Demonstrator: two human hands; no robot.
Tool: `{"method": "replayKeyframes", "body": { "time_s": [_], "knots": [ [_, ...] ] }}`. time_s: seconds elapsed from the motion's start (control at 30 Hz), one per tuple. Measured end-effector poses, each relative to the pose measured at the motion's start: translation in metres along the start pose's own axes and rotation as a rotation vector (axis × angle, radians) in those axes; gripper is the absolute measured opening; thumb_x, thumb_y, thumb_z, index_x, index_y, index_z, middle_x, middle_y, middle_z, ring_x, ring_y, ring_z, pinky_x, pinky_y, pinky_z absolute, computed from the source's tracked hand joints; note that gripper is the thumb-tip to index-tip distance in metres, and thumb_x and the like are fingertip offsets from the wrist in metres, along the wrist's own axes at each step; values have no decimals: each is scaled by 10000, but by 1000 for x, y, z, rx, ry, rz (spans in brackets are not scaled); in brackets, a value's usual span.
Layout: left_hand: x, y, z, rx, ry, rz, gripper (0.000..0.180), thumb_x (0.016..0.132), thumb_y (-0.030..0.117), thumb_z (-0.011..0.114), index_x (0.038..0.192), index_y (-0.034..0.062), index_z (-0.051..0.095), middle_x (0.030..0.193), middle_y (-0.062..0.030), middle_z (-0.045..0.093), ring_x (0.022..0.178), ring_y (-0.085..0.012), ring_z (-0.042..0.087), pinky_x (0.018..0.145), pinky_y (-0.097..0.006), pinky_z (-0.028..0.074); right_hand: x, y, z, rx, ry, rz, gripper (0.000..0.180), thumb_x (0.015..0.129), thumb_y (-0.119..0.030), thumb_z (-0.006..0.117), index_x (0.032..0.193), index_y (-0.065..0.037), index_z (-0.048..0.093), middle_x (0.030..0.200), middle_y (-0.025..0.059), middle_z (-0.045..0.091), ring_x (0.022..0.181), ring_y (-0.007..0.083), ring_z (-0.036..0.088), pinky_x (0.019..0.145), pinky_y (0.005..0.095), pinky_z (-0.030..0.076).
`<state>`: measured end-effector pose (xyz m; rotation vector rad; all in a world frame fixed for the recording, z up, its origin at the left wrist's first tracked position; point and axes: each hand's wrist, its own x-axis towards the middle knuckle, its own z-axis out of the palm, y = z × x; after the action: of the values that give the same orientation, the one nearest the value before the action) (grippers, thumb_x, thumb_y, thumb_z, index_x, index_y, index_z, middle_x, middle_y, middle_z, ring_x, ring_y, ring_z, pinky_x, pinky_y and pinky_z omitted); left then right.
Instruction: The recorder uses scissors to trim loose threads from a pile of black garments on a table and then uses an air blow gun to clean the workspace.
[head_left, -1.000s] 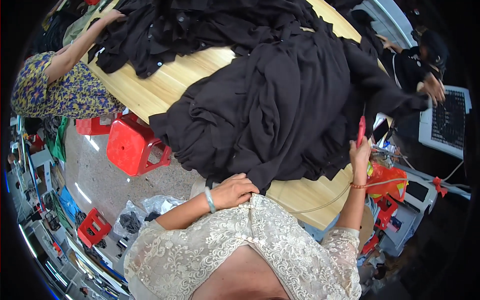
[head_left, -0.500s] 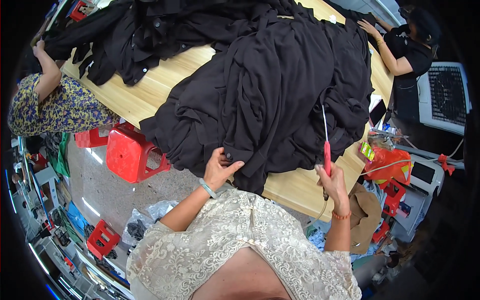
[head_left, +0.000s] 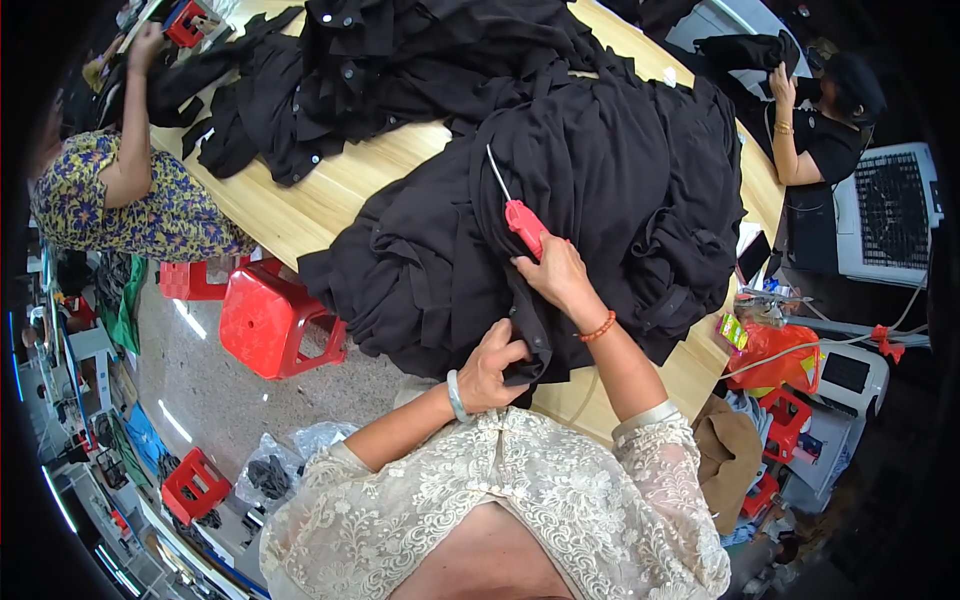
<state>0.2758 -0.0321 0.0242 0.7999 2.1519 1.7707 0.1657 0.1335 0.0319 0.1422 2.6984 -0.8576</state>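
Note:
A large heap of black garments (head_left: 610, 170) covers the table in front of me. My left hand (head_left: 490, 372) is closed on the near edge of a black garment (head_left: 533, 335), a strip of it with buttons folded by the fingers. Over the heap, my right hand (head_left: 556, 272) grips a red-handled tool (head_left: 524, 224) with a long, thin metal rod. The rod's tip points away and to the left, above the cloth; I cannot tell whether it touches. A thin cord (head_left: 588, 395) hangs below my right forearm onto the table.
The wooden table (head_left: 390, 150) carries more black garments (head_left: 290, 120) at the far left. Persons work at the left (head_left: 140, 190) and right (head_left: 820, 120). A red stool (head_left: 265, 320) stands left of the table. A red plastic bag (head_left: 770, 360) lies at the right.
My right hand has moved left and farther over the heap with the red-handled tool. My left hand has shifted right, now gripping the garment's edge. The right person has lifted black cloth.

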Motion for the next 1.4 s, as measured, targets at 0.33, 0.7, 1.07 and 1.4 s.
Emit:
{"method": "replayKeyframes", "body": {
  "time_s": [0.33,0.7,1.07,1.4],
  "knots": [
    [88,95,-155,139,498,599,278,697,-31,651,916,11,486,1080,-235,635,931,-296,648,861,-320,496,33,-76,-163,1075,149,-311,242,890,-236,697,790,-85,538,593,-72,473,441,20,421,413,188,327],
    [-53,-35,-117,490,-160,-313,229,773,149,714,957,52,620,897,-113,588,864,-295,592,764,-397,473,-62,66,-16,56,47,121,207,892,-173,595,988,11,584,748,222,652,777,397,654,698,476,500],
    [2,-39,-85,855,239,-164,517,681,214,773,1139,76,577,1073,-90,542,996,-293,517,824,-410,401,-101,57,-25,-191,351,-71,170,876,-72,617,992,-4,511,976,220,538,839,420,603,715,455,497],
    [-28,-18,-116,646,657,-360,243,789,50,691,1023,39,625,890,-88,606,764,-217,589,718,-338,466,-117,37,-17,66,44,-84,295,844,-105,662,1094,-71,509,867,154,592,840,339,600,754,419,478]
  ]
}}
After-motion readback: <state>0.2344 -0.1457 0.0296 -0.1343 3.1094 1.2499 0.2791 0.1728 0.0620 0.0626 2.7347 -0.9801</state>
